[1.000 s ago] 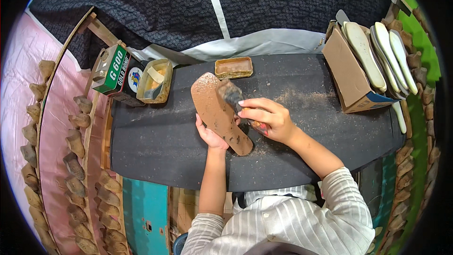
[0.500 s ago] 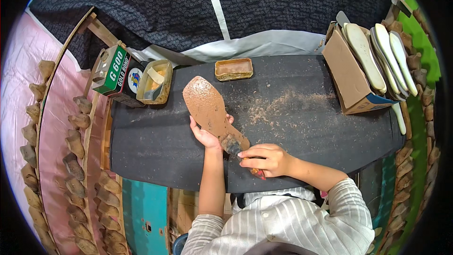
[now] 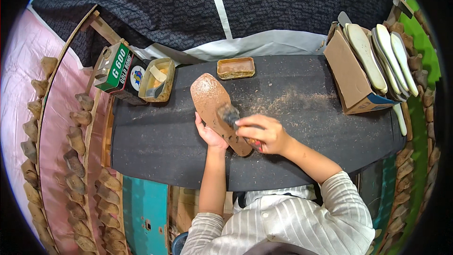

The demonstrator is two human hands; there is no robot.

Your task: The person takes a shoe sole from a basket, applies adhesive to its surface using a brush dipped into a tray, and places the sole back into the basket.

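Observation:
My left hand [image 3: 210, 135] supports a brown shoe sole [image 3: 207, 95] from beneath, its fingers wrapped about the narrower middle. The sole lies tilted above the dark tabletop, its wide end pointing away from me and looking wet and shiny. Dark specks dot the end nearer to me. In my right hand [image 3: 265, 134] is a brush [image 3: 230, 114] with dark, clumped bristles, closed in the fingers. Those bristles touch the right edge of the sole near its middle. Part of the brush's handle is hidden by my fingers.
Beyond the sole stands a small yellowish tray [image 3: 236, 68]. A green and black metal can [image 3: 116, 74] and a tub [image 3: 159, 90] holding a scraper are at the far left. A cardboard box [image 3: 348, 78] of pale insoles stands at the right. Shavings [image 3: 288, 105] litter the table [image 3: 155, 146].
The brush in my right hand has moved away from me, from the sole's near end to its middle. My left hand has shifted slightly right and turned the sole a little.

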